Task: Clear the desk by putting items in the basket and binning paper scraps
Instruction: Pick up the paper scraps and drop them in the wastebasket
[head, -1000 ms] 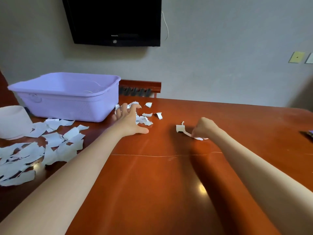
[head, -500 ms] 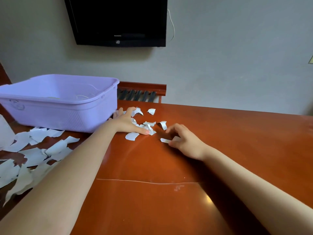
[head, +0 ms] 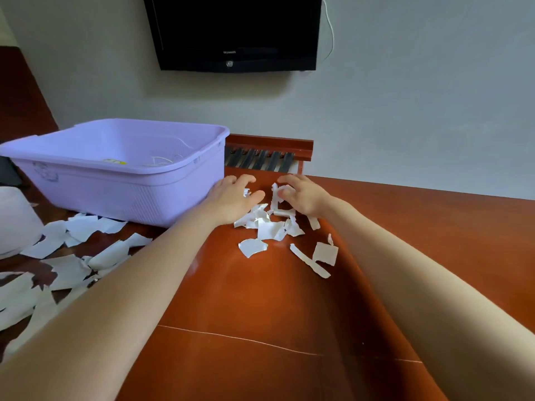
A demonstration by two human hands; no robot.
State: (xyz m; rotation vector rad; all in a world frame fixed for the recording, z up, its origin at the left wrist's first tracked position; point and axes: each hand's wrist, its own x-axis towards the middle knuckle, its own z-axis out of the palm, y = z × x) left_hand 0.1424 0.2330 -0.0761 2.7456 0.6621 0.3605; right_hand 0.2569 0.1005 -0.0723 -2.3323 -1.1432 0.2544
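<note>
Both left hand (head: 231, 199) and right hand (head: 305, 195) pinch paper scraps (head: 269, 230) — reddish desk (head: 260, 299), television (head: 231, 30) above.

A lavender plastic basket (head: 121, 198) sits upright at the far left of the bench (head: 260, 308), with a few small items inside. Torn white paper scraps (head: 269, 228) lie heaped just to its right. One strip (head: 274, 198) stands upright, pinched in the right hand (head: 304, 195). In front of the basket, larger scraps (head: 72, 264) lie spread flat.
</note>
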